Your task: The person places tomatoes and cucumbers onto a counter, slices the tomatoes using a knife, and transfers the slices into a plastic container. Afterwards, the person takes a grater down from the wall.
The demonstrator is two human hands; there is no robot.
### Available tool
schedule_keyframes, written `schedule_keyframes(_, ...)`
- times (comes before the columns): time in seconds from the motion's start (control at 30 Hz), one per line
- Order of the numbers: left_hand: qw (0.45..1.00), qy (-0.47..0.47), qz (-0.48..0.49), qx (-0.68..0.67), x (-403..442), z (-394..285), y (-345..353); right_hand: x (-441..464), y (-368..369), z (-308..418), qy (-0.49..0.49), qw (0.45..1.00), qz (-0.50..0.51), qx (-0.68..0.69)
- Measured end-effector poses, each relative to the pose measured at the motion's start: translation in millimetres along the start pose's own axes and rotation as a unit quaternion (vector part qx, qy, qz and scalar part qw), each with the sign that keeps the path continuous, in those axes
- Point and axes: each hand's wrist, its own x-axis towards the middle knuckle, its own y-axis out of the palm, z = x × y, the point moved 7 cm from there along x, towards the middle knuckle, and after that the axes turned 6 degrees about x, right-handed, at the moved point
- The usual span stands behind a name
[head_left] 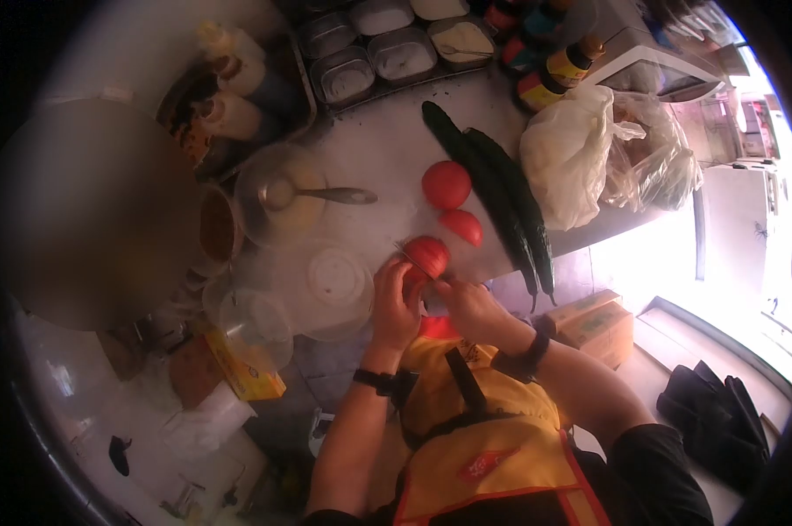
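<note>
Head camera showed me a sliced tomato (430,254) at the near edge of the pale counter (374,149), its red skin scored by fine parallel cuts. I saw the left hand (398,302) closed around its left side, fingers curled and bunched on the fruit. The right hand (473,311) was narrow, gripping a thin knife (407,252) whose handle was hidden from me; the blade slanted across the tomato.

Just beyond, I could see a cut tomato piece (462,227), and farther still a rounder tomato (447,185). Two long dark-green cucumbers (504,188) lay side by side to the right, their near ends jutting past the counter edge. Right of them sat whitish plastic bags (568,158), with dark bottles (571,66) at the far side.

To the left, I made out a large spoon (348,195) lying across a clear bowl (292,223), with a translucent round container (333,279) nearer. Metal pans (402,57) stood in rows at the far edge, and squeeze bottles (229,118) stood in a tray on the far left. Below the counter on the right was a cardboard box (593,329).
</note>
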Motion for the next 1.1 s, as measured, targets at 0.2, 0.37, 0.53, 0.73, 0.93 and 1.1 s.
schedule_keyframes(0.2,1.0,-0.013,-0.007,-0.008,-3,4,1,-30,-15,22,-0.119,0.99,-0.022,-0.07)
schedule_keyframes(0.37,1.0,0.001,-0.003,-0.011,-2,2,-1,-25,-10,19,-0.076,0.992,0.012,-0.097)
schedule_keyframes(0.53,1.0,0.01,-0.011,0.003,-5,6,3,6,-1,15,-0.083,0.996,0.031,-0.028)
schedule_keyframes(0.73,1.0,-0.003,-0.012,-0.002,-5,7,2,-15,-6,0,-0.085,0.996,0.016,-0.024)
schedule_keyframes(0.93,1.0,0.007,-0.013,-0.016,-5,7,0,8,9,-4,-0.104,0.995,0.01,0.004)
schedule_keyframes(1.1,1.0,0.004,-0.021,-0.011,-5,5,0,-7,14,-11,-0.029,0.997,0.03,-0.066)
